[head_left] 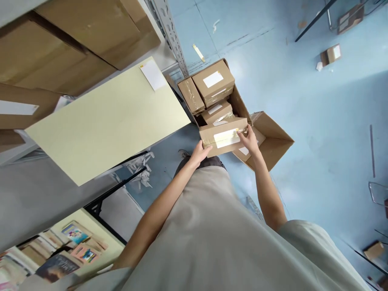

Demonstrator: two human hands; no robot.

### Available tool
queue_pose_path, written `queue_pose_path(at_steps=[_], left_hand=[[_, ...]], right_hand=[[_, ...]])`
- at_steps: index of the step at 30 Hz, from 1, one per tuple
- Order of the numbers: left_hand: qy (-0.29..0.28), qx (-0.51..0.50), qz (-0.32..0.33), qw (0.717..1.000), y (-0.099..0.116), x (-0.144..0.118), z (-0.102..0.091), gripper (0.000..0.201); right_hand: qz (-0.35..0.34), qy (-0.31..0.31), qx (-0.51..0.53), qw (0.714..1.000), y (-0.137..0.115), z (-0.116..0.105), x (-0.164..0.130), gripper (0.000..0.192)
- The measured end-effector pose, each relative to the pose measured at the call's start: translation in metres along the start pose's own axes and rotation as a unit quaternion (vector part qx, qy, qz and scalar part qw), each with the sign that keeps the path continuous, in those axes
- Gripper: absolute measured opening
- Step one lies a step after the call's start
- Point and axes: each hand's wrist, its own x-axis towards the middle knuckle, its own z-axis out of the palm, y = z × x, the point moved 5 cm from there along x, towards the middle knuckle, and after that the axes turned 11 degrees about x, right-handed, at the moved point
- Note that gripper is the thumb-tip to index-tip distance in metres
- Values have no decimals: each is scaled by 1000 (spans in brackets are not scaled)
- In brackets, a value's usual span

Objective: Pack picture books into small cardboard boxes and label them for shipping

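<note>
A pale blue floor (318, 121) carries an open cardboard carton (273, 141), flaps spread, packed with small taped parcels (214, 83). Farther off on the floor lie a small cardboard box (332, 53), a strip of tape (198, 52) and white paper scraps (142, 169) near the table's black legs. The pale yellow table (106, 121) bears a white slip of paper (153, 74) at its far corner.

Brown parcel (222, 136), pale-blue floor (318, 121)
</note>
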Motion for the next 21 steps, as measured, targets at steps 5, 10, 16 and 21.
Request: queue_pose_path(at_steps=[5,10,16,21], left_hand=[[-58,-82,-73,992,4,26,52,26],[-44,-140,-133,980,-10,57,82,22],[-26,-176,-146,973,-21,125,90,17],[-6,-177,-193,965,-28,187,80,10]], right_hand=[[56,-13,-93,994,22,-21,66,100],[105,-51,-198,973,42,-15,121,86],[139,-64,-287,946,65,12,211,86],[195,-99,-343,913,94,48,286,67]])
